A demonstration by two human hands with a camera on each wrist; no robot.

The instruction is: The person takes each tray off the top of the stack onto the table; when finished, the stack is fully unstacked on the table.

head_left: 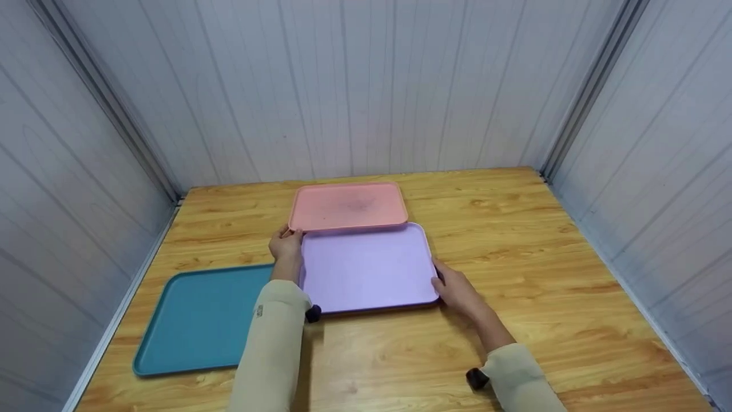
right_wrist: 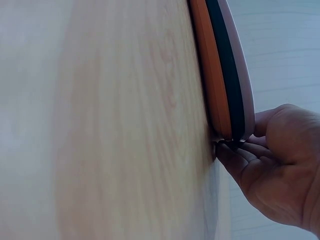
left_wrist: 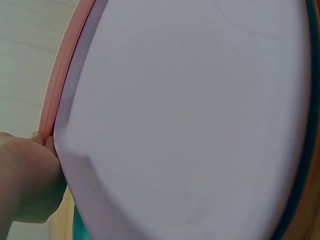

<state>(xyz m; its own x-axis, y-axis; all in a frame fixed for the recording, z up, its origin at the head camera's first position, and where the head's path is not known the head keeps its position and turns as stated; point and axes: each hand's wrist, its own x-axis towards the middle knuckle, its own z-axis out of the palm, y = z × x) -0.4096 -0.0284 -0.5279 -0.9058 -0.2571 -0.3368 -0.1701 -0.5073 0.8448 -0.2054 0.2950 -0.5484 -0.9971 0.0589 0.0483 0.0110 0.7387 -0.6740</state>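
Observation:
A lilac tray [head_left: 369,269] lies on top of a stack at the middle of the table. Below it, the right wrist view shows the edges of a dark tray [right_wrist: 230,75] and an orange tray [right_wrist: 212,75]. My left hand [head_left: 286,247] pinches the near left corner of a pink tray [head_left: 349,207], whose near edge overlaps the far rim of the lilac one. At the stack's right side, my right hand [head_left: 457,289] grips the edge, thumb by the lilac rim and fingers low at the corner. The left fingertips are partly hidden behind the pink rim.
A teal tray [head_left: 200,320] lies at the left, partly covered by my left sleeve [head_left: 271,343]. The wooden table [head_left: 572,297] is bounded by pale panel walls [head_left: 366,86] at the back and both sides.

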